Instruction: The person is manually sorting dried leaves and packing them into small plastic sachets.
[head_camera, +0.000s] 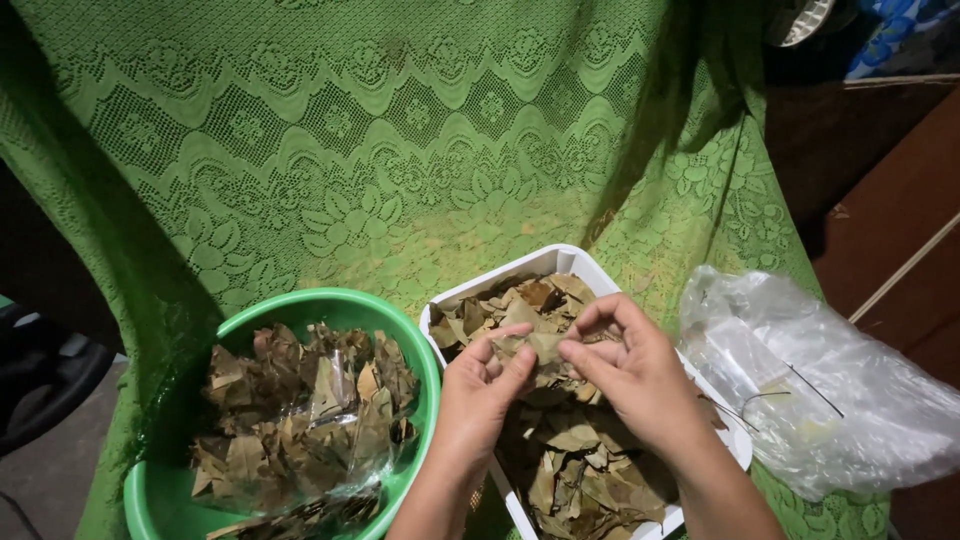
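Both hands, left hand (487, 380) and right hand (628, 372), pinch one dried leaf (532, 346) over the white tray (556, 262); sorting underway, green basin (355, 305) beside.

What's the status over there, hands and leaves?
Left hand and right hand pinch one dried leaf above white tray. Green bowl of leaves alongside. Nothing blocking.

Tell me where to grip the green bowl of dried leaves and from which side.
Grip the green bowl by its bare rolled rim, probably from above at the left and far edges. The rim is exposed there, while leaves and clear plastic fill the middle and the white tray crowds its right side.
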